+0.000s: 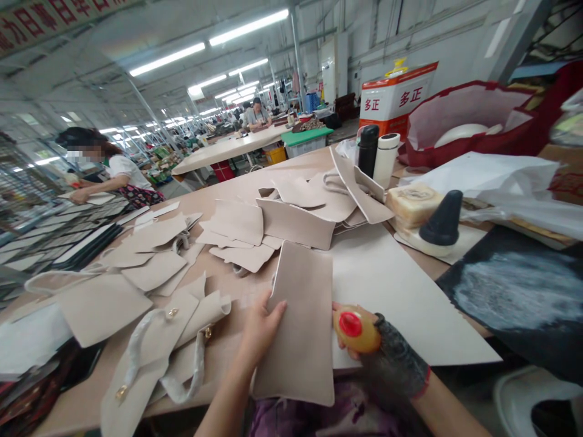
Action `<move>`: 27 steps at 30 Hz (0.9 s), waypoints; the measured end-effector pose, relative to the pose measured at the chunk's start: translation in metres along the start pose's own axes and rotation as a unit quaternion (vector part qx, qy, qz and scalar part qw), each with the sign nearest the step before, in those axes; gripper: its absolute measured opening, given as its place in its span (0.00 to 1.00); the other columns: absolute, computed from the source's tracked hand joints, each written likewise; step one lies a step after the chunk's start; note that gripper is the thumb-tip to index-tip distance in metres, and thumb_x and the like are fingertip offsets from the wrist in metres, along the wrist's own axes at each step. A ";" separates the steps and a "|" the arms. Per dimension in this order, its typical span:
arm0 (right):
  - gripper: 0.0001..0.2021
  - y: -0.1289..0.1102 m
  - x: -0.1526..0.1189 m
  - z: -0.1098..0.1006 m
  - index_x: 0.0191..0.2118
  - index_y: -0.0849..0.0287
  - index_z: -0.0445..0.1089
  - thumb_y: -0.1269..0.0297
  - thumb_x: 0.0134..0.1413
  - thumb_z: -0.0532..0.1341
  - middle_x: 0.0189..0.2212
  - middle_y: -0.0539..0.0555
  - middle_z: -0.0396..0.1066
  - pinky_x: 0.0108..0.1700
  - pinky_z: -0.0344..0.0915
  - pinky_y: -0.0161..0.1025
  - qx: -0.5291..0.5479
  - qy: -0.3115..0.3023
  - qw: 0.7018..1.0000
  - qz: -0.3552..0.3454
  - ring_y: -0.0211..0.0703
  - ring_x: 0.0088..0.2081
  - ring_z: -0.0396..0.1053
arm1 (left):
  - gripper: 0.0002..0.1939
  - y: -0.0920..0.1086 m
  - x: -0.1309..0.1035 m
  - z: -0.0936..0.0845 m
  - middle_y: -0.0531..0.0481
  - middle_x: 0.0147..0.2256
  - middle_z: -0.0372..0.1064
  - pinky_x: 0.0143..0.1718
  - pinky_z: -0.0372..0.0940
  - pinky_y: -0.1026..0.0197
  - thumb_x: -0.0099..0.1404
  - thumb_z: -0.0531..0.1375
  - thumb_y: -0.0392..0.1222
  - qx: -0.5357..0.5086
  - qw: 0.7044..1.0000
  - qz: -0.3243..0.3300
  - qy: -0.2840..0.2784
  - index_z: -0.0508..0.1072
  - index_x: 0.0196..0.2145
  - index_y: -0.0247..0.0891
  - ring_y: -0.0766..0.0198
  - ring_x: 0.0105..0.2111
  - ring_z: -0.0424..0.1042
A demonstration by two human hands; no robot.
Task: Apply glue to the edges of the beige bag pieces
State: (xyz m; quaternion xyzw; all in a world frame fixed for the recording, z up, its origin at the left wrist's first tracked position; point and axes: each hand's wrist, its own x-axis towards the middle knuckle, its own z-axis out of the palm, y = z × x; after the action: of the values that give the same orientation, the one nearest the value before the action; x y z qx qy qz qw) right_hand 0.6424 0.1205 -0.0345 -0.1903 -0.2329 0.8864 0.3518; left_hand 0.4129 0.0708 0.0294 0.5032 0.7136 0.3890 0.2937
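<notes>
Left hand point(259, 328) gripping flat beige leather panel point(300, 321) by its left edge, steadying it; gloved right hand point(387, 355) closed on amber bottle with red cap point(356, 328), probably adhesive, at panel's right edge.

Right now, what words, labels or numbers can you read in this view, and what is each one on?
"多正": printed twice in red on the white and red rectangular tin can at the back of the table.
Red banner with pale characters, top left: partly cut off and blurred, not readable.
Red marks on the brown cardboard box, right edge: too blurred to read.
Beige leather panel and amber bottle with red cap: no text.
</notes>
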 end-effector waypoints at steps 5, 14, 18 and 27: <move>0.25 0.005 -0.007 0.021 0.56 0.60 0.63 0.53 0.56 0.54 0.48 0.60 0.69 0.51 0.61 0.49 0.024 -0.036 0.998 0.045 0.53 0.46 0.67 | 0.16 0.006 -0.012 0.019 0.44 0.43 0.72 0.44 0.66 0.54 0.63 0.50 0.37 0.177 0.982 0.058 0.041 0.68 0.48 0.38 0.55 0.43 0.71; 0.26 0.013 -0.001 0.005 0.55 0.57 0.64 0.51 0.52 0.59 0.50 0.58 0.69 0.46 0.63 0.44 0.026 0.029 0.998 0.040 0.52 0.46 0.67 | 0.17 0.014 -0.017 0.034 0.44 0.40 0.70 0.41 0.67 0.56 0.63 0.48 0.33 0.290 0.951 0.110 0.007 0.67 0.48 0.37 0.56 0.41 0.71; 0.27 0.003 0.007 -0.002 0.55 0.60 0.64 0.53 0.51 0.60 0.46 0.58 0.71 0.44 0.64 0.41 -0.003 0.060 0.998 0.002 0.48 0.43 0.68 | 0.18 0.013 -0.018 0.026 0.46 0.41 0.71 0.41 0.67 0.58 0.61 0.49 0.32 0.261 0.961 0.089 0.004 0.67 0.48 0.39 0.58 0.41 0.71; 0.25 -0.010 0.019 0.008 0.55 0.58 0.64 0.53 0.53 0.60 0.47 0.55 0.70 0.28 0.66 0.35 -0.092 0.070 0.993 -0.031 0.45 0.38 0.69 | 0.19 0.005 -0.021 0.036 0.44 0.39 0.71 0.38 0.68 0.58 0.60 0.48 0.33 0.257 0.958 0.126 -0.001 0.69 0.48 0.40 0.55 0.39 0.71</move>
State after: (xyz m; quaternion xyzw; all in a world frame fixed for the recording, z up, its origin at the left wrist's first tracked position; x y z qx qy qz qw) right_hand 0.6315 0.1384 -0.0257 -0.2766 -0.2940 0.8344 0.3753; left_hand 0.4513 0.0612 0.0157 0.6481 0.7200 0.2256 0.1033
